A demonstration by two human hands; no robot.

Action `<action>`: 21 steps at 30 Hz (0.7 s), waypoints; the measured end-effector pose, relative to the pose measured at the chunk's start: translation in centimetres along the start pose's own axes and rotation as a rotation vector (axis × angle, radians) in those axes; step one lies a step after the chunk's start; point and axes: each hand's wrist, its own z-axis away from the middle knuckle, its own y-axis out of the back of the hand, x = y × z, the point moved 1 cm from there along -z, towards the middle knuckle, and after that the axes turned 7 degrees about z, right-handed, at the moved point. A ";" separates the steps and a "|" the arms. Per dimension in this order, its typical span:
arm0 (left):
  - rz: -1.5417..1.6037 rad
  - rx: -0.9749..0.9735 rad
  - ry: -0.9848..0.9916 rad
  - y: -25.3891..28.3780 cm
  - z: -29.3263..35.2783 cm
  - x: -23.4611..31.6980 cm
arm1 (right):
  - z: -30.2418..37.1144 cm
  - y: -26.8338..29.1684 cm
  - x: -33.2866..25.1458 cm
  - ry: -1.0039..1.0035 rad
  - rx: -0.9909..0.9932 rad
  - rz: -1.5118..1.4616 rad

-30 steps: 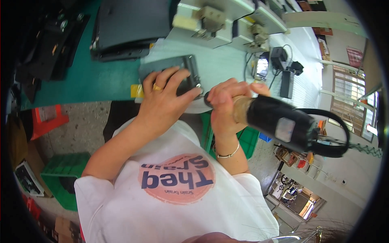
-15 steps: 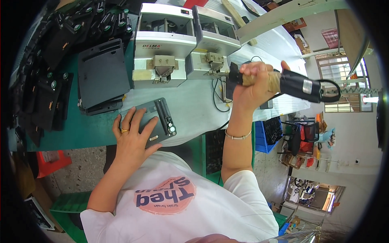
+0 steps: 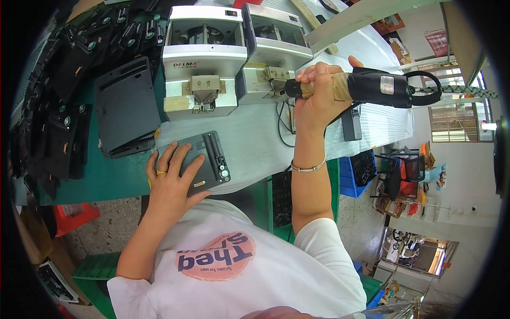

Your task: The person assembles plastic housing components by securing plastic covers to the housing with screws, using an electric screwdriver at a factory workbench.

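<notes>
My left hand (image 3: 172,178) lies with fingers spread on a flat dark grey panel (image 3: 204,151) near the table's front edge. A black cylindrical part and a small round silvery piece sit along the panel's right side. My right hand (image 3: 320,95) is raised and wrapped round a black electric screwdriver (image 3: 380,89), its grip bound with tan tape. Its nose points left, at the front outlet of the right-hand screw feeder (image 3: 263,85). Whether a screw is on the bit is too small to tell. A second screw feeder (image 3: 204,61) stands just left of it.
Dark panels (image 3: 127,101) are stacked on the green mat at left, with many black assemblies (image 3: 58,122) beyond. A black cable (image 3: 281,127) lies below the right feeder, near a dark box (image 3: 351,125). A pale beam (image 3: 366,26) crosses at upper right. Blue crate (image 3: 355,175) stands below.
The screwdriver in my right hand has levelled and its nose has come slightly nearer the right feeder's outlet. My left hand stays on the panel. The whole view has shifted a little.
</notes>
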 end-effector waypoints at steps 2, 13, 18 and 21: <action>-0.003 0.007 -0.002 0.0 0.0 0.0 | 0.0 0.1 0.2 -0.027 -0.019 -0.027; 0.000 0.028 -0.001 -0.3 -0.1 -0.2 | 0.2 0.1 0.1 -0.006 -0.070 0.009; 0.001 0.037 -0.007 -0.4 0.1 -0.1 | -1.0 0.2 0.2 -0.063 -0.144 -0.026; 0.008 0.052 0.028 -0.4 0.3 -0.1 | -1.6 0.3 0.1 -0.175 -0.202 -0.058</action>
